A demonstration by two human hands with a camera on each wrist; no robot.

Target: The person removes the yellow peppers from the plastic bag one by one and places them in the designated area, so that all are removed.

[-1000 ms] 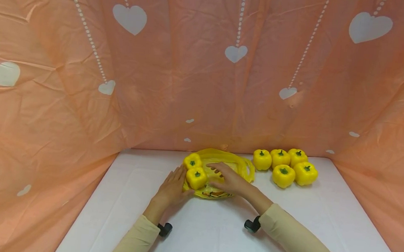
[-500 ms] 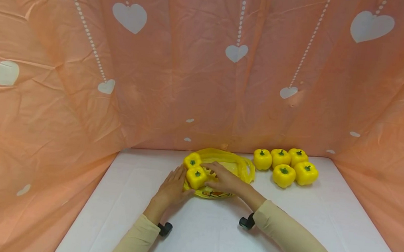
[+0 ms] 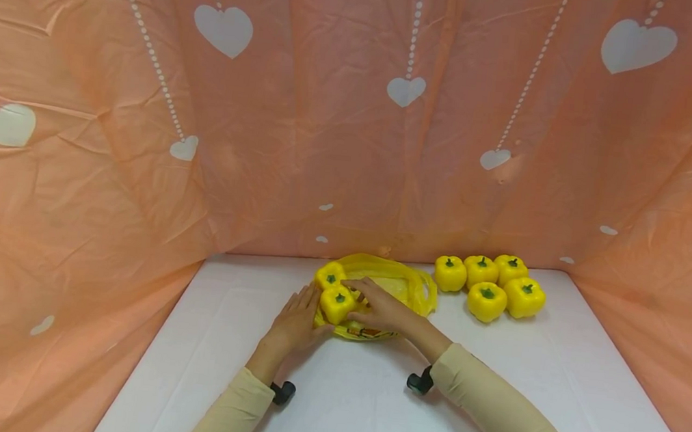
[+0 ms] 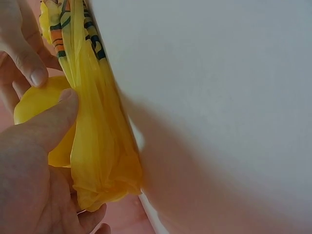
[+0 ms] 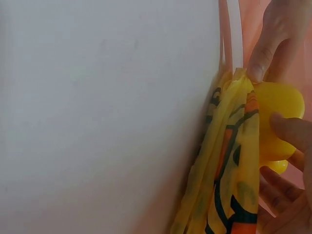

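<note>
Two yellow bell peppers sit at the left end of an open yellow plastic bag (image 3: 378, 268); the front bell pepper (image 3: 335, 304) is nearer the person than the rear bell pepper (image 3: 330, 274). My left hand (image 3: 295, 321) lies along the bag's left side, fingers straight, thumb over the bag's rim against the front pepper (image 4: 36, 103). On the other side, my right hand (image 3: 382, 308) has bent fingers round the front pepper's right side. In the right wrist view, the right thumb (image 5: 290, 129) touches that pepper.
Several more yellow bell peppers (image 3: 487, 301) stand in a group on the white table (image 3: 367, 403), right of the bag. A bag handle (image 3: 428, 295) points toward them. An orange curtain (image 3: 352, 141) with white hearts rises behind and at both sides.
My right hand has moved left, from over the bag's middle to the front pepper, and its fingers now touch it. The left hand and the peppers have stayed in place.
</note>
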